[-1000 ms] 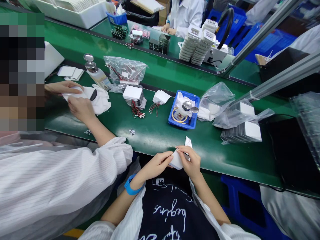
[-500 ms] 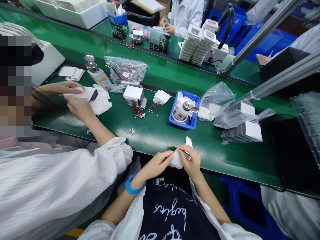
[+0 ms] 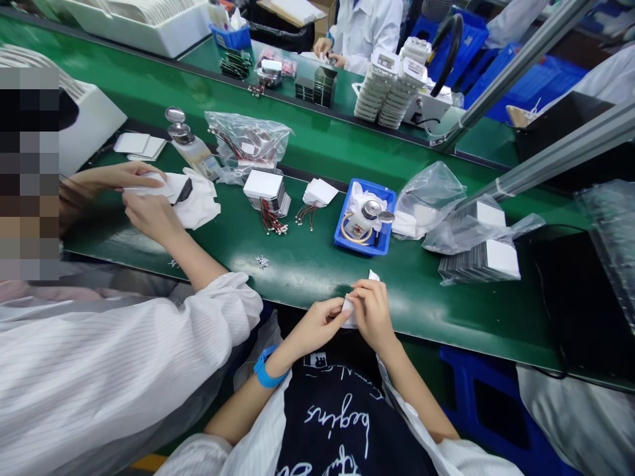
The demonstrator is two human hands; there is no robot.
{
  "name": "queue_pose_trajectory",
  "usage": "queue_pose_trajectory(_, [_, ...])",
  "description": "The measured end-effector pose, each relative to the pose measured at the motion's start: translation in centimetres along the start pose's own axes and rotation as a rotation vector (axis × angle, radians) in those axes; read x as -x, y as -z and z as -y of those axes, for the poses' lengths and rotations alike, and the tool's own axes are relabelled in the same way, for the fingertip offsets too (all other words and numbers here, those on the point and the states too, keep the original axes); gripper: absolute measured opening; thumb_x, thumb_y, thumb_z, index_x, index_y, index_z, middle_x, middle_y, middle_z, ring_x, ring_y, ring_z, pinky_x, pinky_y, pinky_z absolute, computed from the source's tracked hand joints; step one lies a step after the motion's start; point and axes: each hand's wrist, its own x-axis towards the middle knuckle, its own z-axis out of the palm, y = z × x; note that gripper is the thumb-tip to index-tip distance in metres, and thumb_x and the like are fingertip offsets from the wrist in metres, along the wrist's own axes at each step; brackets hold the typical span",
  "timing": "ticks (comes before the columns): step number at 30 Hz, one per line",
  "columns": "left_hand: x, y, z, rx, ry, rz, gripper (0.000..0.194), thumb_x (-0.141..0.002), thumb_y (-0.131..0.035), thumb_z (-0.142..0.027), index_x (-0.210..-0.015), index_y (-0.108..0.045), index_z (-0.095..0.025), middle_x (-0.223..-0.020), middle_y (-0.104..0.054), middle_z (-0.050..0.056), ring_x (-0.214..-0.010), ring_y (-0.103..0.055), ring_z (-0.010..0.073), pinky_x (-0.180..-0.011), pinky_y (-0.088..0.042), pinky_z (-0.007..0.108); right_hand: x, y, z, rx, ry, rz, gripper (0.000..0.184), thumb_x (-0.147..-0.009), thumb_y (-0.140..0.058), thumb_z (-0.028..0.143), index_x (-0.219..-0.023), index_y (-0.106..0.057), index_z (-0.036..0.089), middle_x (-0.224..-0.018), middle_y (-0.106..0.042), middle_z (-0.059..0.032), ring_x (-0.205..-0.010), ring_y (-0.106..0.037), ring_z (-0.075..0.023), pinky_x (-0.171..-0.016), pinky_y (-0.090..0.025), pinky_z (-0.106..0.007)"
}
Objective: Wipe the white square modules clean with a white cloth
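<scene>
My left hand (image 3: pixel 325 325) pinches the left edge of a flat white panel (image 3: pixel 350 320) just over the table's front edge. My right hand (image 3: pixel 372 311) is closed on the same panel from the other side, its fingers bent across the top. A white corner (image 3: pixel 374 275), of cloth or paper, sticks up behind the right hand; most of it is hidden. Ahead of my hands stands a blue tray (image 3: pixel 342 239) holding a pump bottle (image 3: pixel 358 226), white cloth and a yellow loop.
On the green table (image 3: pixel 307 277) are a stack of wired white panels (image 3: pixel 264 185), loose wired panels (image 3: pixel 320 192), small screws (image 3: pixel 262 262) and bagged panels (image 3: pixel 501 259). At left, a co-worker's hands (image 3: pixel 153 208) hold a white panel. A metal post (image 3: pixel 560 155) slants across the right.
My right hand has shifted slightly up and left over the panel, covering more of it. Less of the white corner behind it shows. My left hand has barely moved.
</scene>
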Motion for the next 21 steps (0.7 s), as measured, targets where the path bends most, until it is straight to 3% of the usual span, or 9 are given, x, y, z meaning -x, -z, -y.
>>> queue_pose_trajectory(3, [-0.3, -0.5, 0.5, -0.035, -0.002, -0.059, 0.033, -0.097, -0.046, -0.042, -0.076, -0.051, -0.017, -0.06, -0.029, -0.007, -0.055, -0.027, 0.0087, -0.051, -0.022, 0.023, 0.3, -0.6, 0.1, 0.137, 0.081, -0.064, 0.013, -0.093, -0.053, 0.01, -0.096, -0.057, 0.022, -0.093, -0.065, -0.0064, -0.09, -0.057, -0.0209, -0.081, -0.046, -0.038])
queue_pose_trajectory(8, [-0.8, -1.0, 1.3, -0.093, -0.017, -0.167, 0.034, -0.097, -0.044, -0.04, -0.073, -0.047, -0.018, -0.06, -0.034, -0.007, -0.055, -0.031, 0.0093, -0.053, -0.024, 0.024, 0.9, -1.4, -0.6, 0.183, 0.151, -0.077, 0.015, -0.094, -0.051, 0.009, -0.095, -0.056, 0.022, -0.089, -0.066, -0.0044, -0.089, -0.058, -0.0198, -0.082, -0.043, -0.036])
queue_pose_trajectory(16, [-1.3, -1.7, 1.9, -0.179, -0.059, -0.279, 0.027, -0.096, -0.046, -0.03, -0.071, -0.046, -0.019, -0.058, -0.04, -0.006, -0.051, -0.037, 0.01, -0.054, -0.025, 0.025, 1.3, -2.5, -0.9, 0.098, 0.099, -0.09, 0.017, -0.095, -0.046, 0.009, -0.1, -0.056, 0.021, -0.089, -0.064, -0.0073, -0.083, -0.059, -0.0212, -0.074, -0.049, -0.037])
queue_pose_trajectory(21, [-1.4, -1.4, 1.9, -0.106, -0.072, -0.268, 0.025, -0.094, -0.047, -0.03, -0.072, -0.048, -0.019, -0.058, -0.043, -0.006, -0.053, -0.04, 0.0098, -0.054, -0.03, 0.023, 1.3, -2.8, -0.3, 0.04, 0.063, -0.105, 0.016, -0.094, -0.049, 0.009, -0.101, -0.057, 0.021, -0.087, -0.064, -0.0069, -0.079, -0.059, -0.0207, -0.069, -0.05, -0.036])
